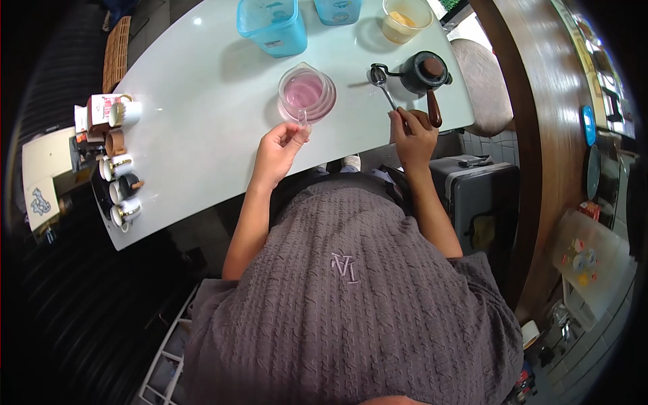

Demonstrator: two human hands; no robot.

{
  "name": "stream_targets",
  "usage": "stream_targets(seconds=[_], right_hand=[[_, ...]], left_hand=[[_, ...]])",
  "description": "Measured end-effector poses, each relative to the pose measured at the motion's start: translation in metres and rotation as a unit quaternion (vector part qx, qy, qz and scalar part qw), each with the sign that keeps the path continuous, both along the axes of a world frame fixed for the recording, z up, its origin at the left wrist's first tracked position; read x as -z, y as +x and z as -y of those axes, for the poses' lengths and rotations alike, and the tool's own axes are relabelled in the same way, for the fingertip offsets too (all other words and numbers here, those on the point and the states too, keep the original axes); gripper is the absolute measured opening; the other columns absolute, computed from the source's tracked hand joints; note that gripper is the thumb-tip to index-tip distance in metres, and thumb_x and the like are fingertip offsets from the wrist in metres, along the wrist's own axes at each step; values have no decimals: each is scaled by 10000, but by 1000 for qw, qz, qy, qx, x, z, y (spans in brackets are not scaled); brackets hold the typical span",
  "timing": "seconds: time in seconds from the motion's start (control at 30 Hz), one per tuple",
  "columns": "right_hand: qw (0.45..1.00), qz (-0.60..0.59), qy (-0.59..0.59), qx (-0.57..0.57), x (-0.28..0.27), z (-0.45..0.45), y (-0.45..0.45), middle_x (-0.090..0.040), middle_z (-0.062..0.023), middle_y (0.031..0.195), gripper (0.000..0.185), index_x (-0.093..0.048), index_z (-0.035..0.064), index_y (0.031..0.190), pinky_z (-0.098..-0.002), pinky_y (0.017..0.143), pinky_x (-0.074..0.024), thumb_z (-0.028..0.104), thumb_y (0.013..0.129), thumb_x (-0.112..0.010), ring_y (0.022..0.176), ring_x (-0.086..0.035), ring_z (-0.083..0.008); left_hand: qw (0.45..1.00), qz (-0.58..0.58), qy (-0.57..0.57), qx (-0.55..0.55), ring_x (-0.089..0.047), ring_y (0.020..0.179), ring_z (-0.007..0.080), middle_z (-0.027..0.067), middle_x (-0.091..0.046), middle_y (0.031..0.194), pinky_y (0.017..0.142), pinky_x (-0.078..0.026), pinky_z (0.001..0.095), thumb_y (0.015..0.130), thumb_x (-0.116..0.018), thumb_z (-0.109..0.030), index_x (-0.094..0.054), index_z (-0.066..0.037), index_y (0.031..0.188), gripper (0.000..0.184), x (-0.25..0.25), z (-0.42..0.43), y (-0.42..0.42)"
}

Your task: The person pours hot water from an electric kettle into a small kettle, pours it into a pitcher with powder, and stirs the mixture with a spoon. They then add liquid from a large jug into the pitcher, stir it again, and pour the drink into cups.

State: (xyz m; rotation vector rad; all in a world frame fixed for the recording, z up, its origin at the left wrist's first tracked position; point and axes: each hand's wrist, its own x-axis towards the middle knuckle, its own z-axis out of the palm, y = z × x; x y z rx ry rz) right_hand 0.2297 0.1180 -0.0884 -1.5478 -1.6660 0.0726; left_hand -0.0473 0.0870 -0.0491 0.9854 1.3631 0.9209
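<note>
A clear glass measuring jug (305,94) with pink liquid in it stands on the white table. My left hand (280,150) has its fingers closed on the jug's clear handle. In my right hand (413,137) a metal spoon (384,86) is pinched by its handle, the bowl pointing away from me. Just beyond that hand sits a dark pot (424,71) with a brown lid knob and a brown wooden handle. The spoon's bowl is beside the pot's dark rim piece; whether they touch I cannot tell.
Two blue plastic containers (273,27) and a clear tub (406,20) with yellowish contents stand at the far side. Several cups (121,167) line the table's left end. A grey suitcase (476,202) and a round stool (480,88) are to the right.
</note>
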Motion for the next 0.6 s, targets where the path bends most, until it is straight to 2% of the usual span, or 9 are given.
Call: stream_targets(seconds=[0.07,0.13,0.17,0.2,0.23,0.27,0.33,0.37,0.6], right_hand=[[999,-26,-21,-10,-5,0,-6,-638,-59,794,167,-717,54,894,-314,642,-460,140,758,-764,696,-601,-189],[998,-50,-45,-22,-10,1,-18,-639,-71,806,188,-713,52,922,-316,645,-465,133,759,-761,717,-606,-195],[992,-101,-53,-58,-13,0,-29,-631,-76,820,208,-708,62,932,-340,699,-449,155,754,-762,744,-602,-217],[982,-153,-60,-93,-17,0,-39,-622,-80,834,229,-702,71,942,-365,753,-434,177,749,-764,771,-599,-240],[974,-165,-73,-136,-21,0,-47,-611,-81,851,369,-665,65,1043,-361,752,-442,185,718,-791,798,-592,-244],[972,-166,-75,-147,-29,0,-55,-611,-81,851,369,-665,65,1043,-361,752,-442,185,718,-791,798,-592,-244],[959,-157,-95,-217,-42,-2,-70,-595,-71,875,565,-594,70,1167,-359,757,-439,212,671,-825,825,-578,-238],[960,-126,-76,-238,-43,-3,-76,-582,-62,881,714,-520,61,1262,-311,687,-453,213,648,-850,765,-527,-191],[957,-109,-84,-255,-43,-3,-100,-522,-52,783,695,-485,43,1238,-305,671,-449,206,659,-833,722,-513,-171]], left_hand=[[1000,3,2,-15,-574,803,79,15,-630,869,739,-460,225,884,-690,-240,-605,8,1013,293,0,4,11],[998,-43,35,3,-574,859,88,44,-621,952,752,-467,234,881,-693,-227,-554,12,1129,371,-2,8,18],[999,-22,25,-6,-568,890,89,58,-604,1000,760,-468,236,879,-693,-204,-513,13,1199,426,-7,11,18],[999,-25,24,-17,-568,890,89,58,-604,1000,760,-468,236,879,-693,-204,-513,13,1199,426,-8,15,17],[999,-30,17,-34,-567,883,87,52,-602,988,765,-466,233,880,-690,-190,-517,14,1197,415,-10,21,12],[998,-35,12,-50,-567,876,85,47,-601,977,771,-464,230,881,-687,-177,-521,15,1194,403,-12,26,8],[996,-48,-2,-79,-563,873,84,38,-599,970,783,-460,225,887,-672,-156,-536,13,1182,366,-20,37,-2],[993,-57,-4,-100,-561,876,84,38,-599,975,787,-459,224,891,-666,-154,-548,12,1166,343,-22,43,-9],[978,-56,-32,-197,-554,883,87,49,-602,993,803,-455,230,915,-631,-161,-575,13,1119,274,-35,70,-35]])
